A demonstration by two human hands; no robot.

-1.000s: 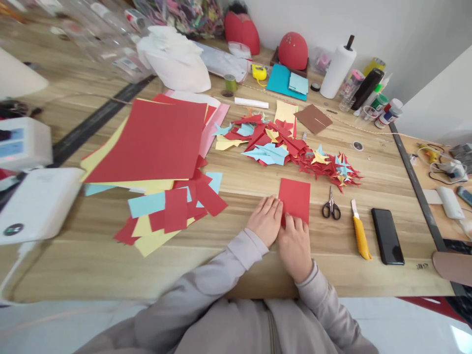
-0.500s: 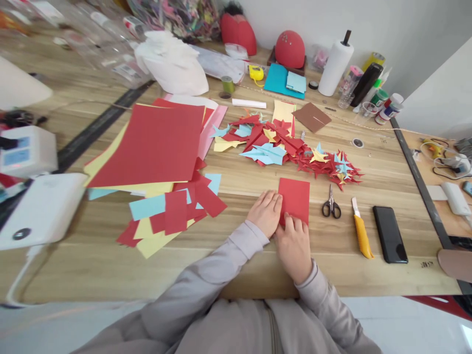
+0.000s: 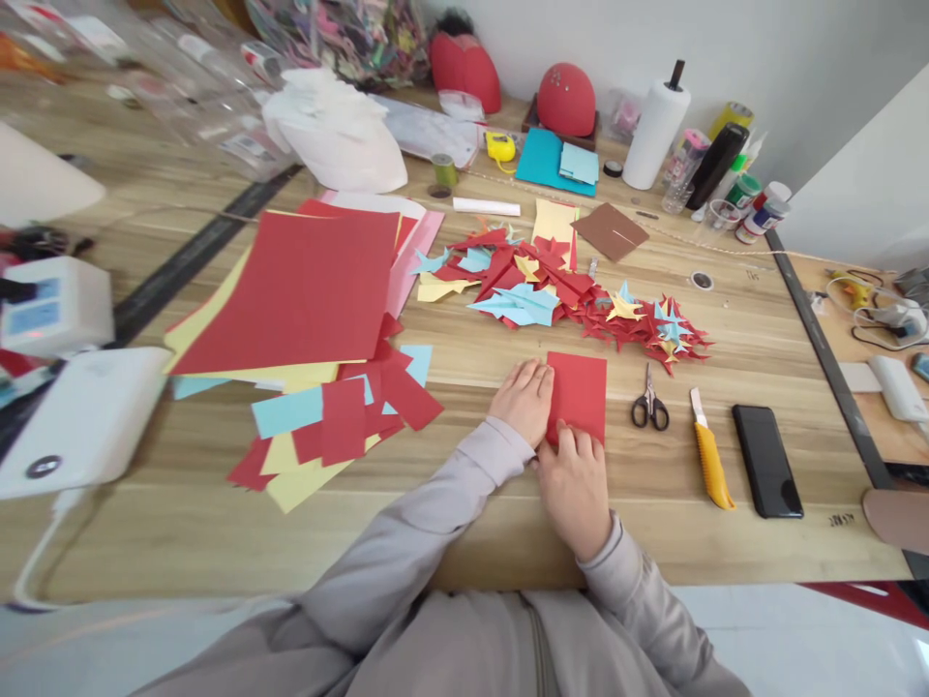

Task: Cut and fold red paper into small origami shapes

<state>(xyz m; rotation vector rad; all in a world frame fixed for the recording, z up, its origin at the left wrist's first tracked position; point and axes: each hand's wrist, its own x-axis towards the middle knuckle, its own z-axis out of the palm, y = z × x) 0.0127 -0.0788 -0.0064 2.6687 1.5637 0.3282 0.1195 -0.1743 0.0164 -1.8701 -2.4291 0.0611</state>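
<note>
A folded-looking sheet of red paper (image 3: 579,392) lies flat on the table in front of me. My left hand (image 3: 523,399) rests flat along its left edge, fingers stretched out and close together, the tips touching the paper. Over the lower edge my right hand (image 3: 576,484) has its fingers bent onto the sheet, and its thumb reaches left beside my left hand. The paper's lower left corner is hidden under the hands. Right of the sheet lie small black-handled scissors (image 3: 650,402) and a yellow utility knife (image 3: 711,455).
Behind the sheet spreads a heap of folded red, blue and yellow paper pieces (image 3: 515,281). Large red sheets (image 3: 297,290) and small cut pieces (image 3: 344,421) lie left. A black phone (image 3: 767,460) is at right. A tape measure (image 3: 500,147) and white roll (image 3: 657,134) stand behind.
Hands and paper hold nearly the same pose. The whole view has shifted very slightly, and my right hand sits a touch further left in the picture.
</note>
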